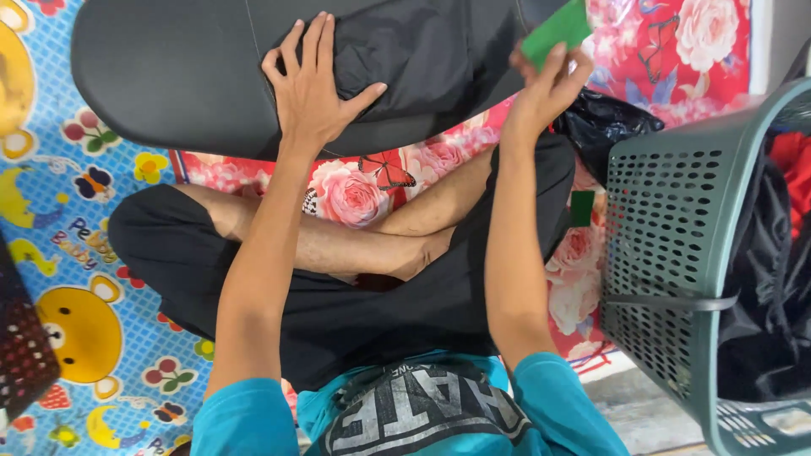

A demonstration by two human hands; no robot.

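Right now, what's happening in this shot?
A person sits cross-legged on a floral mat. Their left hand lies flat, fingers spread, on a piece of black fabric spread over a rounded black padded board. Their right hand holds a small green card. A grey-green perforated plastic laundry basket with dark clothes stands at their right.

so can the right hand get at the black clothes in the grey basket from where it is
Probably yes: the grey basket stands just beside the right arm, open-topped, with black clothes exposed. But the right hand already holds a green card.

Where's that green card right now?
The green card is at the top right of the head view, pinched in the right hand, just past the black garment and left of the basket.
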